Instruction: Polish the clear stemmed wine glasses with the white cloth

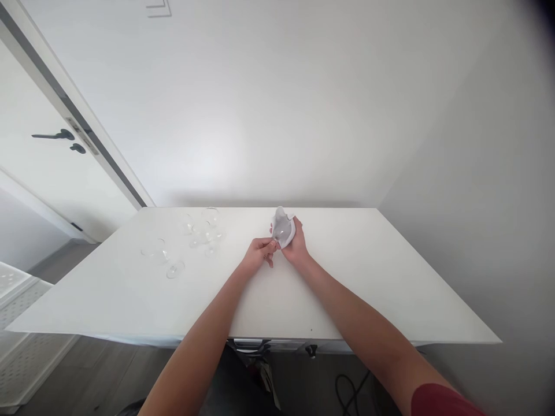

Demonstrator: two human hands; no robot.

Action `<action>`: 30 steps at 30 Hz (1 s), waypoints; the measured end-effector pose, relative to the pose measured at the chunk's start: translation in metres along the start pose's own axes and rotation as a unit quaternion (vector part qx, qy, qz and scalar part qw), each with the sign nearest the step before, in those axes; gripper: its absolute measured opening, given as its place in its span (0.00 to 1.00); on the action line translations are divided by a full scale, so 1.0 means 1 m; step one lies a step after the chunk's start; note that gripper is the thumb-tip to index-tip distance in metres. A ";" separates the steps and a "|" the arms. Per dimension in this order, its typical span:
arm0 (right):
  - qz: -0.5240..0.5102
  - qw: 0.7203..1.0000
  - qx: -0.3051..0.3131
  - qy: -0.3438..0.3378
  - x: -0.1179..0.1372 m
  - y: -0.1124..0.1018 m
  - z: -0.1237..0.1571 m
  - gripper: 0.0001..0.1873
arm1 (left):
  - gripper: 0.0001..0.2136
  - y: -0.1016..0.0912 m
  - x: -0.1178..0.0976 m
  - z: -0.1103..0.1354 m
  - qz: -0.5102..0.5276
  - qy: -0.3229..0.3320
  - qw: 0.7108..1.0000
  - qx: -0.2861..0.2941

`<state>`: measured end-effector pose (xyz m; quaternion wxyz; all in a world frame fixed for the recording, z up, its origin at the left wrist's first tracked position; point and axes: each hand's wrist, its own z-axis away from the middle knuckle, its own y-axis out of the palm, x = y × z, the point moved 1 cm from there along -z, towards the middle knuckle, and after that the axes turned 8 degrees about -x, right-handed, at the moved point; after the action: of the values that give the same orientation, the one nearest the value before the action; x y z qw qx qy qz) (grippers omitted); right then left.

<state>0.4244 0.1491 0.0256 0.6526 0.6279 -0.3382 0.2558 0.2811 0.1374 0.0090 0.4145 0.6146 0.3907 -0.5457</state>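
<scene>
Above the middle of the table, near its back edge, my right hand (297,242) cups a crumpled white cloth (289,238) from the right side. Inside the cloth lies a clear glass (282,229), partly covered by it; the glass's full shape is hidden. My left hand (261,252) is closed, with thumb and finger pinched at the lower left edge of the cloth, close to the glass. Whether these fingertips also touch the glass cannot be made out. On the left of the table lies a clear stemmed glass (161,257), its round foot toward me.
Several more clear glasses (203,231) are grouped at the back left of the white table (368,289). A wall rises behind the table. A door (52,150) with a dark handle is at far left, white perforated bins (34,335) below it. A black cable (353,393) lies beneath.
</scene>
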 end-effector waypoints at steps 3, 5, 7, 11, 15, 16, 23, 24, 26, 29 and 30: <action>0.069 0.997 -0.015 -0.030 -0.008 0.005 0.005 0.23 | 0.21 0.001 -0.001 0.000 0.002 0.024 0.999 -0.028; 0.086 0.990 -0.068 -0.084 -0.008 0.003 0.004 0.22 | 0.22 0.003 0.000 0.001 -0.021 0.030 0.999 -0.024; 0.048 0.989 -0.091 -0.106 -0.003 -0.003 0.000 0.20 | 0.22 0.005 0.000 0.002 -0.030 0.018 0.999 -0.004; -0.015 1.000 -0.025 -0.011 0.006 -0.011 -0.007 0.21 | 0.21 0.004 0.000 0.002 -0.005 -0.009 0.999 0.030; -0.017 0.998 0.038 0.043 0.000 -0.002 0.001 0.27 | 0.21 0.000 0.002 -0.001 0.034 -0.004 0.999 0.019; -0.009 0.998 0.044 0.044 -0.003 0.001 0.005 0.27 | 0.21 0.000 0.003 -0.002 0.044 -0.005 0.999 0.011; 0.060 0.998 0.025 0.026 -0.003 0.007 0.011 0.19 | 0.22 0.002 0.008 -0.003 0.056 -0.025 0.998 -0.016; 0.069 0.997 0.024 0.023 -0.004 0.006 0.010 0.18 | 0.23 0.002 0.009 -0.003 0.056 -0.024 0.998 -0.018; 0.106 0.994 0.023 0.014 -0.006 0.004 0.008 0.17 | 0.23 0.002 0.012 -0.004 0.061 -0.026 0.997 -0.030; 0.170 0.985 0.012 -0.008 -0.012 0.004 0.006 0.17 | 0.23 0.002 0.018 -0.005 0.075 -0.039 0.995 -0.061; 0.176 0.984 0.008 -0.014 -0.014 0.004 0.005 0.18 | 0.22 0.002 0.019 -0.006 0.078 -0.039 0.994 -0.068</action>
<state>0.4119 0.1458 0.0174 0.5879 0.5673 -0.4502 0.3604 0.2866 0.1430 -0.0092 0.5114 0.5922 0.3610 -0.5074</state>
